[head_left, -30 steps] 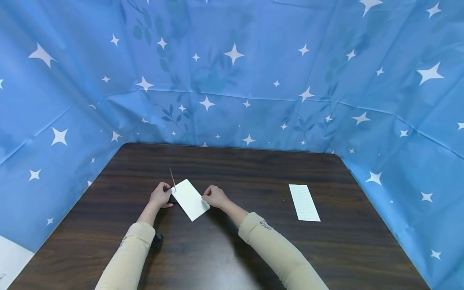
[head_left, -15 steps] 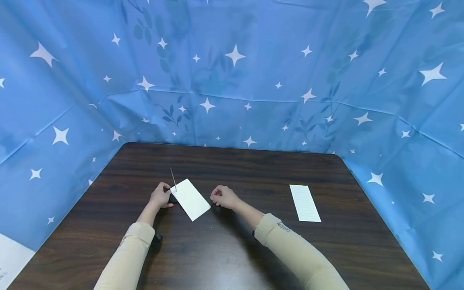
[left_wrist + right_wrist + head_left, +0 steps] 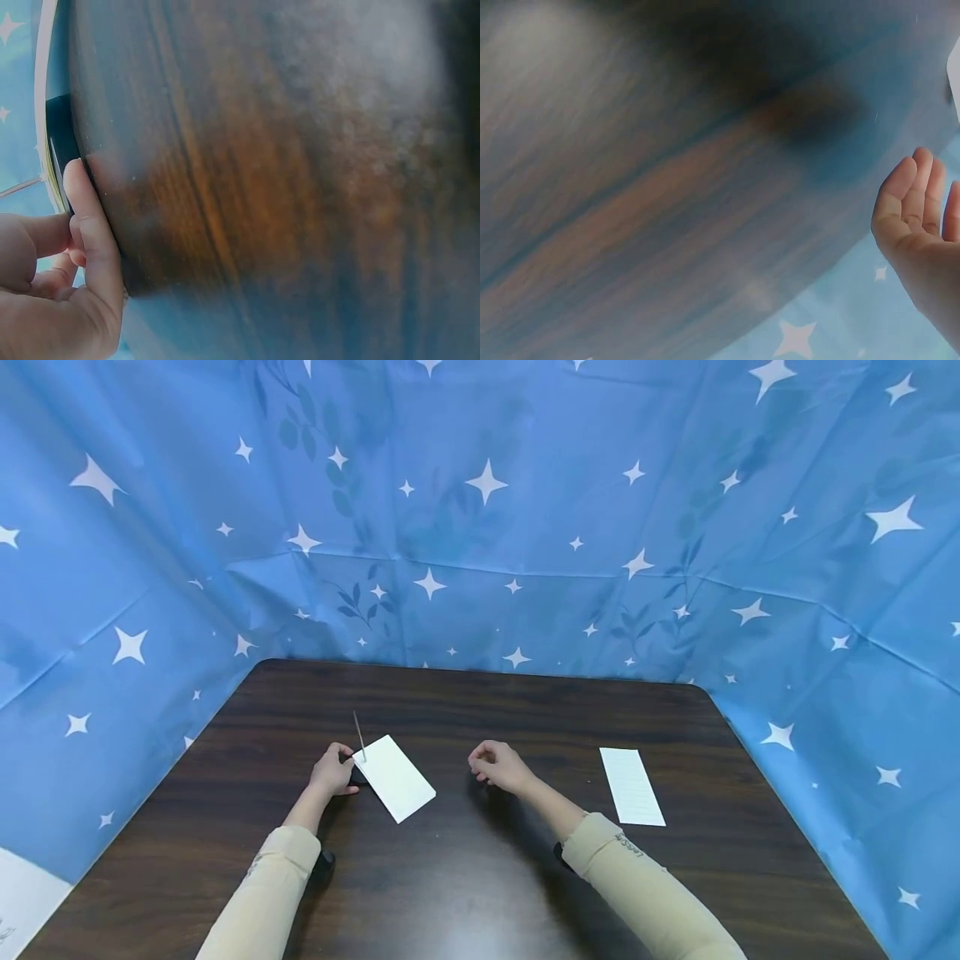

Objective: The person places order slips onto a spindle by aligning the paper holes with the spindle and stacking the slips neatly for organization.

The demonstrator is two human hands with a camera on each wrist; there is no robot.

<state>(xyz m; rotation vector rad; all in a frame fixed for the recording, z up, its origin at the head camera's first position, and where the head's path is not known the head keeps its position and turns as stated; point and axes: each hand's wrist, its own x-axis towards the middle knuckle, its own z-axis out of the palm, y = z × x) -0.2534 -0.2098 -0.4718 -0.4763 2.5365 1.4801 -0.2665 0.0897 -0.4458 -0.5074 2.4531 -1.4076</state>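
Observation:
At the left of the table, in the head view, my left hand [image 3: 331, 771] grips the black base [image 3: 360, 775] of a receipt spike. Its thin metal spike [image 3: 358, 731] stands up through a corner of some white paper [image 3: 396, 781]. From the left wrist, thumb and fingers pinch the dark base [image 3: 63, 131], with the paper's edge beyond it. My right hand [image 3: 502, 766] hovers over the table to the right of the paper, apart from it. Its fingers [image 3: 915, 195] are loosely curved in the right wrist view and hold nothing.
A narrow white sheet with faint lines [image 3: 632, 787] lies farther right on the dark wood table [image 3: 480, 860]. A blue curtain with white stars [image 3: 487, 568] hangs behind the table and along its sides. A white surface [image 3: 30, 902] shows at the lower left.
My right hand has let go of the paper's right corner and moved away to the right. The left hand stays at the spike's base.

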